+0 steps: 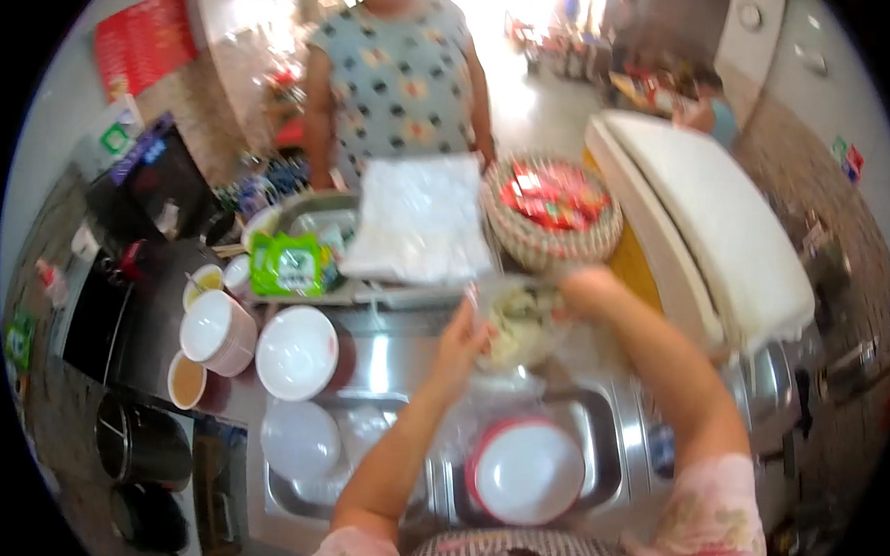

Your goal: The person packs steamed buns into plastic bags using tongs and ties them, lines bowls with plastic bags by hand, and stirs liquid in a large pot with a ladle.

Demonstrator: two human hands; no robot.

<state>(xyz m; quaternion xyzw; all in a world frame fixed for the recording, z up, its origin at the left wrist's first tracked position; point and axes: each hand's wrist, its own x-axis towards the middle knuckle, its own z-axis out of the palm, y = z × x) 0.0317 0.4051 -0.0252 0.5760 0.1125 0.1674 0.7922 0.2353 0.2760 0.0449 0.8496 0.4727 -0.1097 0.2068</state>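
A clear plastic bag [518, 332] with pale, soft-looking food pieces in it is between my two hands above the steel counter. My left hand [463, 334] is closed on the bag's left edge, with a bit of film standing up above the fingers. Curled at the bag's upper right, my right hand [588, 289] is blurred, and what its fingers grip is hidden. Below the bag, a white bowl with a red rim [528, 473] sits over the right sink basin.
White bowls [297, 353] and a stacked tub [216, 331] stand at left. Ahead are a green packet [291, 265], a white plastic-wrapped package [420, 218] and a woven basket [554, 245] of red packets. A person [398, 80] stands opposite. A long white lid [707, 223] lies at right.
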